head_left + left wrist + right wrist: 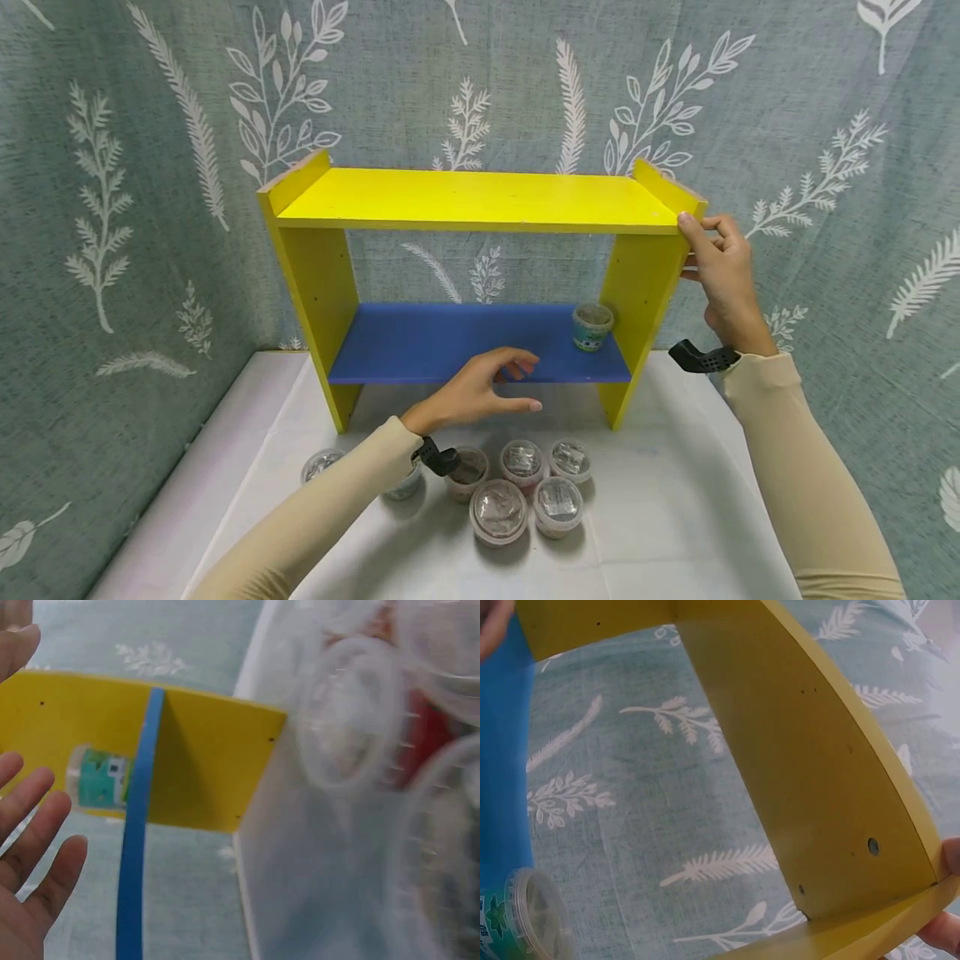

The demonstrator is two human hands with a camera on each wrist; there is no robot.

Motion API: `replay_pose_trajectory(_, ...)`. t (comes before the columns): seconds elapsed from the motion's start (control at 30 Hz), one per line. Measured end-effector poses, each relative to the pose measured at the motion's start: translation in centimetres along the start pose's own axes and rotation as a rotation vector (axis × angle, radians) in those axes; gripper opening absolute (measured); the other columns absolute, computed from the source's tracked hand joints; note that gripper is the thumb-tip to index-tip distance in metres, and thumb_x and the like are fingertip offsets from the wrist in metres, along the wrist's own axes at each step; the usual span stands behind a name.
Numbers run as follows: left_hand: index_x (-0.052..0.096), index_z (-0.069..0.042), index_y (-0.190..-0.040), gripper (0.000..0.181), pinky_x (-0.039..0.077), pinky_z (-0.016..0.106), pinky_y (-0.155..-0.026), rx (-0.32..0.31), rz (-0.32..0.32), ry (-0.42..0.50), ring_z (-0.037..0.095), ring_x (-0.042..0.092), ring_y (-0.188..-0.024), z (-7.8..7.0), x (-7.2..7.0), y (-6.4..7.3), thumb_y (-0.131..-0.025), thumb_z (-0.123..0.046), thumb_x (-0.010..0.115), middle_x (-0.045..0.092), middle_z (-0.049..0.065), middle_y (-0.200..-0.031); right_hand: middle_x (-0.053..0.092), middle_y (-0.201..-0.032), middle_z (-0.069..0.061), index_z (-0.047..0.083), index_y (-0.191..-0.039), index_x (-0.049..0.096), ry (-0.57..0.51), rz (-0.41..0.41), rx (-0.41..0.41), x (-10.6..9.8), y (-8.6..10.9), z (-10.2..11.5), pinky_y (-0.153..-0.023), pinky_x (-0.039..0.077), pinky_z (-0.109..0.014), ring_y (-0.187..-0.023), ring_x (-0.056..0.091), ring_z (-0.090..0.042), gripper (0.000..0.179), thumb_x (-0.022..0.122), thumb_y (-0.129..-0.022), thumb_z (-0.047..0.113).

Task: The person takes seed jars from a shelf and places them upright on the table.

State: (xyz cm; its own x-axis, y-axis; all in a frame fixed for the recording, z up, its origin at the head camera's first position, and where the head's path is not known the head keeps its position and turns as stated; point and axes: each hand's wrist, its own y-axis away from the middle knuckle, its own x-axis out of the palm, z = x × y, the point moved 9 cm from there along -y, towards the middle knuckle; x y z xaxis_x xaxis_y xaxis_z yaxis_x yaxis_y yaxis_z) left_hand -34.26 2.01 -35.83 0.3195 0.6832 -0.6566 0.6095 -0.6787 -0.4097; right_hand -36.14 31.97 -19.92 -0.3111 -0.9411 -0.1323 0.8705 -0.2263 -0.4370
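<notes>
A small two-tier shelf with yellow sides, a yellow top board (480, 200) and a blue lower board (442, 337) stands on the table. At its upper right corner my right hand (723, 271) grips the yellow side panel (802, 742), thumb on the front edge and fingers round the outer face. My left hand (483, 387) hovers before the blue board, fingers apart and nothing between them. A lidded plastic tub (592, 327) with a green label sits at the blue board's right end; the left wrist view shows the tub (101, 778) beyond my fingertips.
Several clear-lidded tubs stand on the white table in front of the shelf, among them a larger one (498, 511). Another tub (321, 463) is partly behind my left forearm. Patterned grey-green cloth (510, 83) hangs behind and at both sides.
</notes>
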Motion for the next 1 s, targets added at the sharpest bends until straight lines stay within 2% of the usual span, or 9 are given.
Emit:
replay_pose_trajectory(0.13, 0.056, -0.019, -0.143, 0.063, 0.050, 0.037, -0.091, -0.019, -0.005, 0.030, 0.022, 0.060, -0.113, 0.4, 0.2, -1.9, -0.090, -0.038, 0.082, 0.063, 0.010, -0.132, 0.055, -0.106, -0.006, 0.022, -0.115, 0.057, 0.020, 0.009, -0.007, 0.0, -0.1, -0.1, -0.077, 0.053, -0.027, -0.087, 0.064, -0.016, 0.033, 0.064, -0.099, 0.050)
replay_pose_trajectory(0.3, 0.055, -0.016, -0.144, 0.062, 0.051, 0.035, -0.092, -0.050, -0.021, 0.059, 0.024, 0.061, -0.115, 1.1, 0.6, -4.2, -0.091, -0.035, 0.081, 0.063, 0.013, -0.133, 0.056, -0.106, -0.006, 0.023, -0.114, 0.058, 0.035, 0.001, -0.010, -0.2, -0.1, -0.3, -0.077, 0.053, -0.028, -0.088, 0.064, -0.018, 0.032, 0.064, -0.099, 0.050)
replay_pose_trajectory(0.5, 0.053, -0.014, -0.146, 0.065, 0.051, 0.039, -0.094, -0.107, -0.046, 0.117, 0.030, 0.059, -0.116, 2.6, 0.9, -6.6, -0.092, -0.039, 0.079, 0.060, 0.018, -0.135, 0.057, -0.105, -0.006, 0.023, -0.113, 0.057, 0.034, -0.011, -0.018, -0.3, -0.1, -0.3, -0.076, 0.053, -0.028, -0.087, 0.066, -0.017, 0.031, 0.064, -0.099, 0.050)
replay_pose_trajectory(0.67, 0.050, -0.013, -0.149, 0.073, 0.052, 0.040, -0.092, -0.168, -0.069, 0.137, 0.028, 0.058, -0.116, 3.9, 0.9, -8.0, -0.090, -0.046, 0.078, 0.058, 0.016, -0.136, 0.057, -0.104, -0.007, 0.022, -0.113, 0.058, 0.038, -0.010, -0.026, -0.2, -0.1, -0.1, -0.076, 0.053, -0.028, -0.087, 0.067, -0.018, 0.032, 0.064, -0.099, 0.050)
replay_pose_trajectory(0.8, 0.048, -0.015, -0.152, 0.079, 0.054, 0.041, -0.087, -0.204, -0.085, 0.117, 0.022, 0.059, -0.113, 4.4, 0.9, -8.8, -0.089, -0.052, 0.078, 0.058, 0.008, -0.136, 0.058, -0.104, -0.006, 0.023, -0.114, 0.058, 0.049, -0.009, -0.031, -0.2, -0.1, 0.1, -0.076, 0.054, -0.028, -0.086, 0.067, -0.016, 0.032, 0.063, -0.100, 0.052)
replay_pose_trajectory(1.0, 0.044, -0.018, -0.155, 0.080, 0.055, 0.039, -0.085, -0.215, -0.092, 0.096, 0.018, 0.059, -0.113, 4.6, 1.2, -10.1, -0.090, -0.050, 0.077, 0.056, 0.005, -0.137, 0.060, -0.108, -0.005, 0.022, -0.114, 0.058, 0.018, -0.004, -0.014, -0.2, 0.0, 0.1, -0.080, 0.051, -0.033, -0.090, 0.065, -0.020, 0.034, 0.063, -0.100, 0.052)
